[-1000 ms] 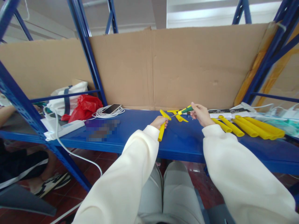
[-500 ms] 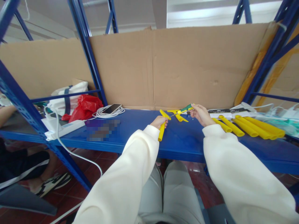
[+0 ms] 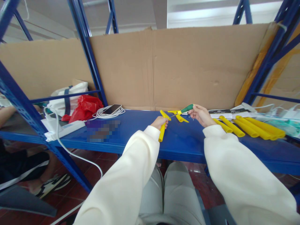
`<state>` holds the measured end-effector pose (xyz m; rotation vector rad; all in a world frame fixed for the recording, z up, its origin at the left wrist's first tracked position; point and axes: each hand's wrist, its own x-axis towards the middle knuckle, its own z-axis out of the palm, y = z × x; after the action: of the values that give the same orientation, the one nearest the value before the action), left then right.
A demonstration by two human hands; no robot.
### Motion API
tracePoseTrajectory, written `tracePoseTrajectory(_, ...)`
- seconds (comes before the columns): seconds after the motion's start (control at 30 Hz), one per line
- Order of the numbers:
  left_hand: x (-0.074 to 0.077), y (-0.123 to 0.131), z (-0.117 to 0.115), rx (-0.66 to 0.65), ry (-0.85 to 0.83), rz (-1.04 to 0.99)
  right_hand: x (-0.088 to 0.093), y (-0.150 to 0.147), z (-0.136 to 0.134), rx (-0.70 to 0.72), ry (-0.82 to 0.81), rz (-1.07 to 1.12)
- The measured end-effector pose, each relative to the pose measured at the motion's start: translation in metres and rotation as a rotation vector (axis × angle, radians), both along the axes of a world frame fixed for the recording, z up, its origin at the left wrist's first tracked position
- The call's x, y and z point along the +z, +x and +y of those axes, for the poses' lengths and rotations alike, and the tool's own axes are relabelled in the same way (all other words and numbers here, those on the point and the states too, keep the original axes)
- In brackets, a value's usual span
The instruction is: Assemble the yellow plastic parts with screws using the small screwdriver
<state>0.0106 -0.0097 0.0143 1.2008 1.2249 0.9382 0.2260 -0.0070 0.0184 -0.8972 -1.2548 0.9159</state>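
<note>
My left hand is closed around a yellow tube-like part with a flared upper end, held over the blue shelf's front. My right hand grips the end of a screwdriver with a green and yellow handle. Its thin shaft points left and reaches the yellow part near my left fingers; the exact contact of the tip is too small to make out. Just behind lies another yellow flared part on the shelf. Tiny bits, perhaps screws, lie beside my right fingertips.
Several yellow tubes lie at the right. Left of my hands are a phone on a coiled white cable, a red plastic bag and a power strip. Cardboard stands behind. Another person sits at far left.
The screwdriver's handle has turned about its own axis, showing more green now. My right fingers have shifted slightly on it. My left hand and the yellow part stay in place.
</note>
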Motion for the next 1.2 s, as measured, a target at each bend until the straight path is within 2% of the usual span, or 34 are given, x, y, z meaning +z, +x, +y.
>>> tracePoseTrajectory(0.13,-0.0008,-0.0005,0.0013,-0.002,0.008,-0.011,-0.0005,0.0000,-0.0001,0.018,0.024,-0.007)
tracePoseTrajectory(0.33,-0.0007,-0.0005,0.0021,0.003,-0.001,-0.004,-0.0025,0.0024,0.0043,-0.078,0.037,0.010)
tracePoseTrajectory(0.57,0.0005,0.0004,0.0005,0.006,-0.003,0.004,-0.0024,0.0001,0.0021,-0.096,0.027,0.032)
tracePoseTrajectory(0.8,-0.0004,-0.0005,0.0020,0.005,-0.008,0.002,-0.0042,0.0040,0.0034,-0.035,0.040,-0.032)
tracePoseTrajectory(0.97,-0.0016,-0.0008,0.0035,0.004,-0.013,0.002,-0.0024,0.0024,0.0012,0.009,0.055,0.000)
tracePoseTrajectory(1.2,-0.0028,-0.0009,0.0041,0.001,-0.005,0.005,-0.0010,-0.0006,0.0013,-0.106,0.051,0.044)
